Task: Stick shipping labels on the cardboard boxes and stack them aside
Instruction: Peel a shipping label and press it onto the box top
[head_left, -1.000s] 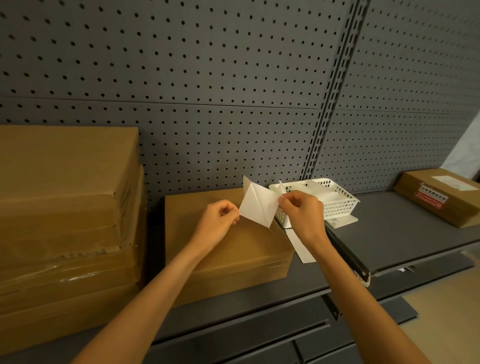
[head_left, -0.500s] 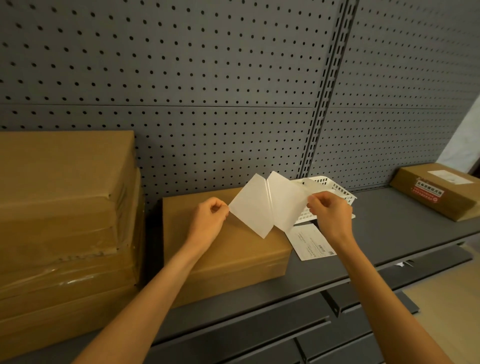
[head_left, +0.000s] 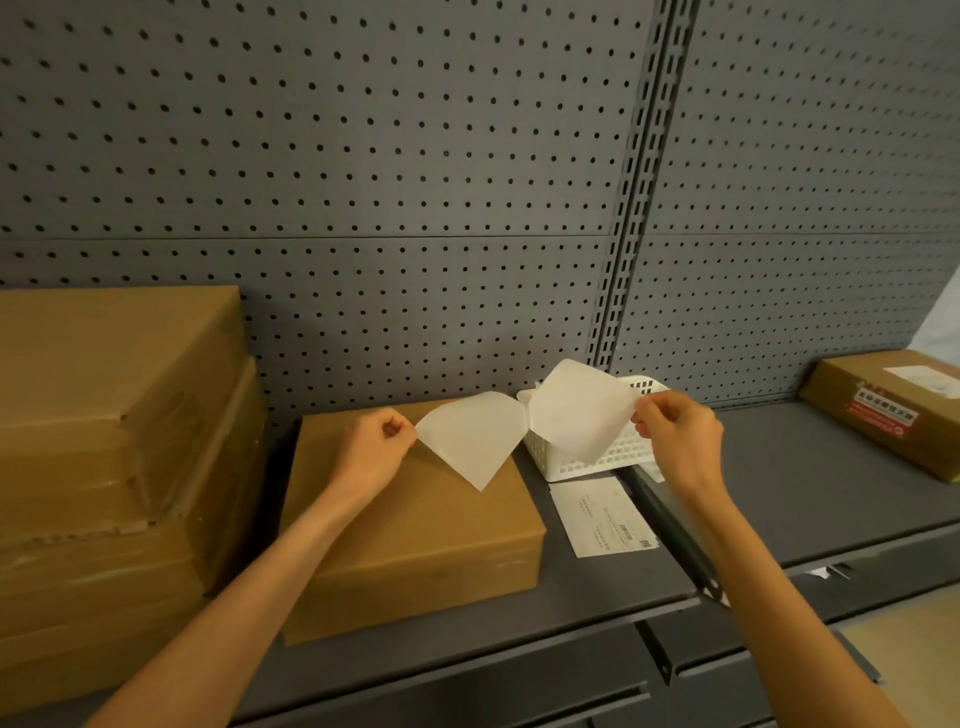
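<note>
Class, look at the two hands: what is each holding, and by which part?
The left hand pinches one white sheet by its left corner; the right hand pinches the other sheet by its right edge. Which is label or backing cannot be told.

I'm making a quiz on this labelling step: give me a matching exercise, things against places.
Things:
1. white basket
2. printed slip
3. labelled box
4. plain box

Places:
A. far right on the shelf
B. below the left hand
C. flat on the shelf before the basket
D. behind the peeled sheets

Pairs: 1-D, 2-C, 3-A, 4-B
</note>
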